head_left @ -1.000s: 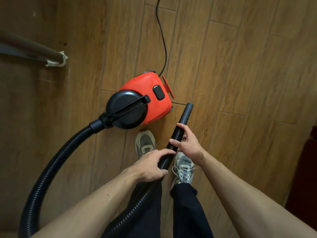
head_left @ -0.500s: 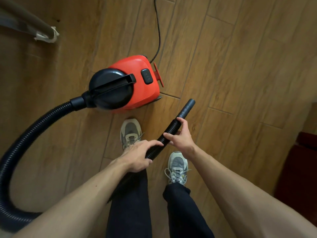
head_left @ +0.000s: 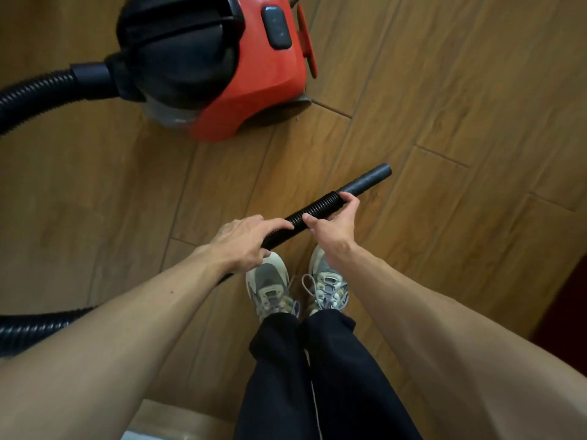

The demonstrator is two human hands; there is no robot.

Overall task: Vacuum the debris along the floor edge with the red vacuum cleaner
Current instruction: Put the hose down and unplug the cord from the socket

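Note:
The red vacuum cleaner (head_left: pixel 263 77) with a black dome lid stands on the wooden floor at the top left of the head view. Its ribbed black hose (head_left: pixel 317 208) leaves the body to the left, loops out of frame and comes back under my left arm. My left hand (head_left: pixel 247 239) grips the hose from above. My right hand (head_left: pixel 333 225) holds it a little further along, just behind the smooth black nozzle end (head_left: pixel 368 180), which points up and right above the floor. No debris is visible.
My two grey sneakers (head_left: pixel 270 284) stand directly below the hands. A dark red object (head_left: pixel 568 312) fills the right edge. A pale ledge (head_left: pixel 178 420) shows at the bottom. Bare wooden floor (head_left: pixel 460 106) stretches to the right of the vacuum.
The view has dropped and closed in, so the vacuum now sits at the top edge. The nozzle has swung from pointing up to pointing more rightward. Both hands keep their hold on the hose.

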